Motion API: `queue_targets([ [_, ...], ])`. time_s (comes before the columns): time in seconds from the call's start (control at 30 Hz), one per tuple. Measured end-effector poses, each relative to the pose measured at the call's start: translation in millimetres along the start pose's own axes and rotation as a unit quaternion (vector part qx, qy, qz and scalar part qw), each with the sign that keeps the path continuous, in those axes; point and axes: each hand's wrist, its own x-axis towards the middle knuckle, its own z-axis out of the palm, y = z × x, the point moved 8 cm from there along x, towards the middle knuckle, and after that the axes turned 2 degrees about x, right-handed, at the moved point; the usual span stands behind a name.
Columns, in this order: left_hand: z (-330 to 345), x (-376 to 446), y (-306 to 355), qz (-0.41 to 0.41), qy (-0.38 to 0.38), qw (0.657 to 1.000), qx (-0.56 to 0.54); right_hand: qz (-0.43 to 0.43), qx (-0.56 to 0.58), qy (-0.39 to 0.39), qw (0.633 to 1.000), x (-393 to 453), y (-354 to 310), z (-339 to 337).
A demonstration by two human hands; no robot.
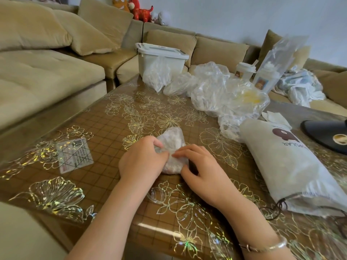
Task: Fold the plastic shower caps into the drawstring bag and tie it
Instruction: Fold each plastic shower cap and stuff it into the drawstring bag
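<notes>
A home living room: a tan sectional sofa (47,72) with loose cushions wraps around a low tabletop (112,137) covered in a clear, gold-flowered sheet. Plush toys (139,9) sit on the sofa back against a pale wall.

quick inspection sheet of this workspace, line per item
surface: table under a clear floral cover, with a card lying on it
job's things: folded shower cap under both hands; loose shower caps heaped behind; drawstring bag lying at right
clutter: lidded plastic bin, cup, tissue, black round base
hands: left hand pinches the cap; right hand rests curled against it
cables: only the bag's dark drawstring
surroundings: beige sofa, plush toys
</notes>
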Motion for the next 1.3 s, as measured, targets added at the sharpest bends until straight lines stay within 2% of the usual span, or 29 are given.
queue_targets([
  [0.2, -2.6, 3.5, -4.1, -0.004, -0.031, 0.995, -0.090, 0.010, -0.027, -0.053, 0.998, -1.4, 1.7, 4.5],
  [0.33, -4.8, 2.3, -5.6, -0.012, -0.047, 0.987, -0.152, 0.008, -0.021, 0.004, 1.000, 7.5, 4.1, 3.3],
  [0.43, -10.4, -2.6, 1.7, 0.048, -0.052, 0.976, -0.206, 0.017, 0.015, 0.036, 0.999, 11.5, 8.3, -0.6],
  [0.6, -4.6, -11.7, 9.6, 0.125, -0.131, 0.971, -0.158, 0.026, 0.053, 0.029, 0.998, 8.9, 9.2, -0.3],
  [0.7, -4.8, -7.7, 6.9, 0.122, -0.105, 0.973, -0.165, 0.058, 0.106, 0.024, 0.992, 6.8, 11.3, -1.2],
  [0.83, -5.7, -9.0, 8.0, 0.092, -0.098, 0.973, -0.189, 0.107, 0.240, 0.061, 0.963, 6.7, 17.9, -7.2],
  [0.97, -3.2, -13.5, 9.7, 0.055, -0.103, 0.974, -0.194, 0.132, 0.234, 0.083, 0.960, 9.0, 26.9, -6.7],
  [1.17, -0.8, -6.9, 3.4, 0.049, -0.015, 0.993, -0.104, 0.147, 0.166, 0.097, 0.970, 18.7, 32.9, -4.8],
  [1.3, -12.8, -11.8, 5.6, 0.083, 0.108, 0.989, -0.050, 0.154, 0.132, 0.113, 0.973, 19.1, 35.2, -7.1],
])
